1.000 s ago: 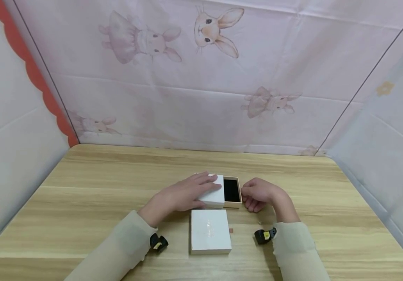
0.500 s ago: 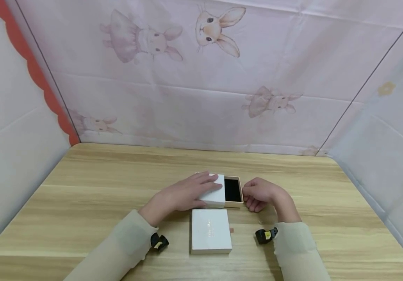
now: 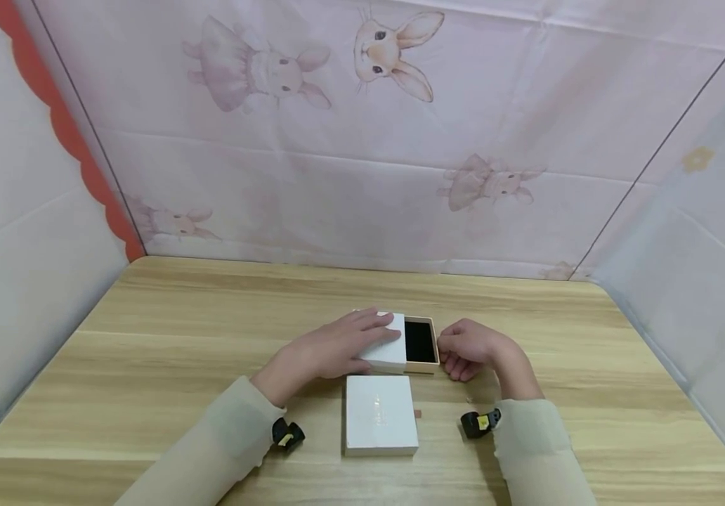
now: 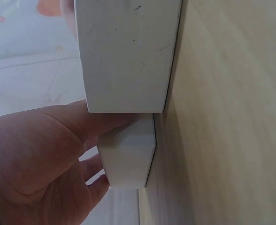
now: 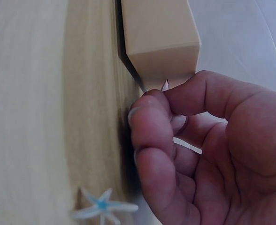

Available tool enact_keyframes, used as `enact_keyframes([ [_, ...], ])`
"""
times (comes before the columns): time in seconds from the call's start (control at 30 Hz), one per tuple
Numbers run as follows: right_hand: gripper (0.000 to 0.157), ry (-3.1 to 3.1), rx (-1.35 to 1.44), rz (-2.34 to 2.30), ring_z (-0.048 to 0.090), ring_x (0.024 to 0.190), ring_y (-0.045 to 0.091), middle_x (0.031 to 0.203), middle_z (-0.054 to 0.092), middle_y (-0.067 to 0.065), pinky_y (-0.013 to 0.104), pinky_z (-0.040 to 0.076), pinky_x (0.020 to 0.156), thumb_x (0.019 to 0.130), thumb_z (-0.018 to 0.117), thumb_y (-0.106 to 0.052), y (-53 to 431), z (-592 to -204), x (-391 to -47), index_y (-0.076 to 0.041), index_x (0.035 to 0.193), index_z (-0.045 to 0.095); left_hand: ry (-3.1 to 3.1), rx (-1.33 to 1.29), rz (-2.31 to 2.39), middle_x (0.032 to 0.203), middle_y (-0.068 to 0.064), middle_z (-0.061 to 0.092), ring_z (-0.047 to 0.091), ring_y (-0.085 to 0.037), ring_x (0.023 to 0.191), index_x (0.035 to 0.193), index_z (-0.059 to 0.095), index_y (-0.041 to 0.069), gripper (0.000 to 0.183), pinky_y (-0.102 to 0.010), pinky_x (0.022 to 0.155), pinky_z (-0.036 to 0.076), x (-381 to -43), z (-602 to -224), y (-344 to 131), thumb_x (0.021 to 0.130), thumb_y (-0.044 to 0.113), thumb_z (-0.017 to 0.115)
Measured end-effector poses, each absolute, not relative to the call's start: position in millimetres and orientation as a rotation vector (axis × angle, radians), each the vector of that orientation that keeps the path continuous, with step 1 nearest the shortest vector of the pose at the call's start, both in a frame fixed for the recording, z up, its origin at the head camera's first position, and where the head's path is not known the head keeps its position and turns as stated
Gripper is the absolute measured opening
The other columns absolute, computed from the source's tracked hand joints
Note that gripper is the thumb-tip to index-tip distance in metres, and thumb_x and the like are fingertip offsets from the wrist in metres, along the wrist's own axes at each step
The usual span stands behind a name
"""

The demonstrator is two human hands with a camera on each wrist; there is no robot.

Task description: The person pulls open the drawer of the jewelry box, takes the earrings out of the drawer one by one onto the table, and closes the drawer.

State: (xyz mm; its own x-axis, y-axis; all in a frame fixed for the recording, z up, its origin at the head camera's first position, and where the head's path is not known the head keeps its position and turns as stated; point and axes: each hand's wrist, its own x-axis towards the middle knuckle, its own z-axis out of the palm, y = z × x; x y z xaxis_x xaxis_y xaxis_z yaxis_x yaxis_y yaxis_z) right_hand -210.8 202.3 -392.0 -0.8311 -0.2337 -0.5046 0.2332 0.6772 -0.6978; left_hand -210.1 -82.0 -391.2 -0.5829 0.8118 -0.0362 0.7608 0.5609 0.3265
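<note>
A white drawer box lies towards the middle of the table, its sleeve (image 3: 388, 357) partly covered by my left hand (image 3: 343, 346). The fingers spread over the top while the thumb lies along the near side, holding it. The inner tray (image 3: 421, 342), tan-edged with a black lining, sticks out to the right. At the tray's right end, my right hand (image 3: 467, 349) pinches a small ribbon pull tab (image 5: 164, 86) between thumb and curled index finger. A second white box (image 3: 381, 413) with gold lettering lies shut in front, its pinkish tab (image 3: 417, 414) showing at the right.
A small star-shaped piece with a blue centre (image 5: 102, 205) lies on the wooden table (image 3: 211, 302) near my right wrist. Black wrist cameras hang by both cuffs, the right one (image 3: 478, 424) close over the table. A rabbit-print cloth (image 3: 337, 204) stands along the far edge.
The head view has shifted slightly. Both hands keep their hold, and the tray sticks out of the sleeve by almost the same amount as before.
</note>
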Motion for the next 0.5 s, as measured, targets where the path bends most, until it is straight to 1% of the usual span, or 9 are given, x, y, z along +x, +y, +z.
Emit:
enact_keyframes([
  [0.5, 0.022, 2.325, 0.012, -1.067, 0.06, 0.052, 0.014, 0.064, 0.062, 0.005, 0.029, 0.056, 0.051, 0.089, 0.048, -0.013, 203.1, -391.0, -210.5, -0.004, 0.074, 0.063, 2.609, 1.313, 0.41, 0.165, -0.003, 0.024, 0.016, -0.029, 0.153, 0.154, 0.039, 0.022, 0.065, -0.045, 0.124, 0.02, -210.6, -389.9, -81.2, 0.096, 0.023, 0.067],
])
